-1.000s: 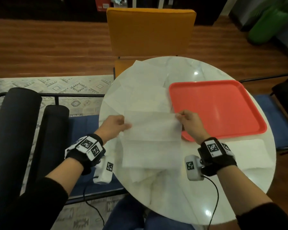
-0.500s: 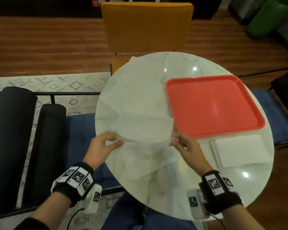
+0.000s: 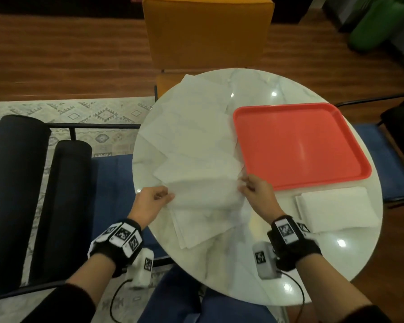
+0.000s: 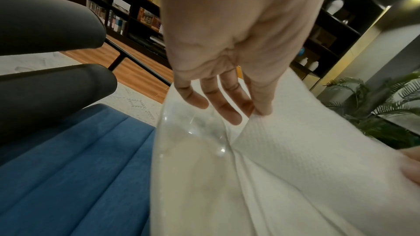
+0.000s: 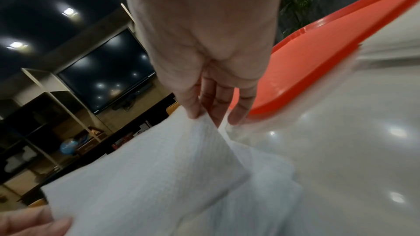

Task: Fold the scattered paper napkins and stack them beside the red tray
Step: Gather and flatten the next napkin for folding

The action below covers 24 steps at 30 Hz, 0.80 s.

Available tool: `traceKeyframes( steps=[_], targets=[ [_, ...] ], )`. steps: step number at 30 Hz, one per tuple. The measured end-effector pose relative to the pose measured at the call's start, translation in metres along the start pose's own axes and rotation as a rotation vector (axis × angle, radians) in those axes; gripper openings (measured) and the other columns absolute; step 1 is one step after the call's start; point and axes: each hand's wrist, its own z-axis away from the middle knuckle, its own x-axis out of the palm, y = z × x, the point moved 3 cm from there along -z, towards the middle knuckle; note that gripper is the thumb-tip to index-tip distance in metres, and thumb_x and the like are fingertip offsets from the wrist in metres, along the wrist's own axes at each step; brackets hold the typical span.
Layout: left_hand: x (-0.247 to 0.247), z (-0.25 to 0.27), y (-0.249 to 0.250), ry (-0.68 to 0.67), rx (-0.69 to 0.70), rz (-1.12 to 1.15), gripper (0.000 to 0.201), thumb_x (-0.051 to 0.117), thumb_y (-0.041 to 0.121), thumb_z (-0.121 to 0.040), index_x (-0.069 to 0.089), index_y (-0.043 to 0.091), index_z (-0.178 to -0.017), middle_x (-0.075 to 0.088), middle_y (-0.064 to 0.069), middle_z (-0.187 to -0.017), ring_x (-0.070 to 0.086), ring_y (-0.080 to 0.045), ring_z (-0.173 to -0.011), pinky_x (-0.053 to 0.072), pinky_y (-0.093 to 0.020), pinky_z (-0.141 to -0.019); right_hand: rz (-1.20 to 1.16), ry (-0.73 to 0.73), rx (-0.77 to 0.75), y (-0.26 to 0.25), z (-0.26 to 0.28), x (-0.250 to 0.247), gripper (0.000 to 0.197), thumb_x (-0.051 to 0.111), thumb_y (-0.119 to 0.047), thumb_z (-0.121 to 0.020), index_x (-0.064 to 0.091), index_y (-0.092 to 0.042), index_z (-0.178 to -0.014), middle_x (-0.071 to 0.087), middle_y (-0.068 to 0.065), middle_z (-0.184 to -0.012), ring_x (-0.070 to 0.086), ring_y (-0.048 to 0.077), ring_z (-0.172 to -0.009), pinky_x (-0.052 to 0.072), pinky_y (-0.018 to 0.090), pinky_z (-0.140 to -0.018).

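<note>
A white paper napkin (image 3: 203, 194) is stretched between my two hands just above the round marble table (image 3: 254, 264). My left hand (image 3: 153, 202) pinches its left corner (image 4: 259, 116). My right hand (image 3: 254, 191) pinches its right corner (image 5: 200, 116), close to the near left corner of the red tray (image 3: 299, 145). Several unfolded napkins (image 3: 191, 127) lie overlapping on the table's left half, partly under the held one. A stack of folded napkins (image 3: 334, 210) lies just in front of the tray, at the right.
An orange chair (image 3: 208, 33) stands behind the table. A blue seat (image 3: 112, 183) with black bolsters (image 3: 16, 183) is at the left, another blue seat (image 3: 378, 159) at the right. A green object (image 3: 373, 26) sits on the wooden floor.
Both hands drew the napkin's far edge back toward me, then carried it a little forward. The napkin now sags between them. The head view has tilted, so more of the folded stack shows.
</note>
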Motion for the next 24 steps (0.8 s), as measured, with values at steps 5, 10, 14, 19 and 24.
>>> traceKeyframes(
  steps=[5, 10, 14, 19, 24],
  targets=[
    [-0.003, -0.018, 0.006, -0.004, -0.057, -0.09, 0.036, 0.062, 0.032, -0.089, 0.057, 0.019, -0.122, 0.059, -0.003, -0.112, 0.058, -0.023, -0.106, 0.044, -0.033, -0.091, 0.07, 0.025, 0.07, -0.002, -0.024, 0.006, 0.027, 0.053, -0.008, -0.093, 0.054, -0.008, -0.12, 0.064, 0.014, -0.103, 0.058, 0.027, -0.098, 0.044, 0.029, -0.079],
    [0.0, 0.014, 0.005, 0.095, 0.195, -0.437, 0.053, 0.051, 0.037, -0.094, 0.036, 0.02, -0.142, 0.043, -0.005, -0.139, 0.047, -0.024, -0.123, 0.038, -0.042, -0.103, 0.277, 0.134, -0.135, -0.011, 0.004, 0.024, 0.035, 0.05, -0.002, -0.09, 0.052, -0.005, -0.125, 0.057, 0.014, -0.122, 0.052, 0.03, -0.113, 0.038, 0.032, -0.095],
    [0.036, 0.03, -0.014, -0.129, 0.313, -0.764, 0.071, 0.013, 0.055, -0.089, 0.02, 0.018, -0.149, 0.023, -0.001, -0.156, 0.024, -0.016, -0.143, 0.023, -0.041, -0.113, 0.498, -0.137, -0.403, -0.029, 0.038, 0.092, 0.047, 0.038, -0.014, -0.096, 0.038, -0.001, -0.141, 0.035, 0.018, -0.149, 0.035, 0.032, -0.138, 0.033, 0.05, -0.111],
    [0.047, 0.025, -0.044, -0.194, 0.229, -0.917, 0.071, -0.003, 0.056, -0.092, 0.004, 0.014, -0.149, -0.002, 0.0, -0.157, 0.006, -0.015, -0.145, 0.016, -0.055, -0.113, 0.646, -0.462, -0.401, -0.019, 0.055, 0.141, 0.062, 0.007, -0.046, -0.099, -0.003, -0.015, -0.151, -0.021, -0.007, -0.149, -0.025, 0.013, -0.138, -0.015, 0.04, -0.115],
    [0.048, 0.021, -0.052, -0.207, 0.236, -0.887, 0.08, -0.016, 0.069, -0.079, -0.024, 0.024, -0.144, -0.029, 0.011, -0.152, -0.022, -0.005, -0.14, -0.011, -0.042, -0.112, 0.684, -0.415, -0.279, 0.019, 0.048, 0.108, 0.069, -0.011, -0.058, -0.085, -0.016, -0.023, -0.145, -0.024, -0.013, -0.149, -0.024, 0.005, -0.138, -0.014, 0.041, -0.116]
  ],
)
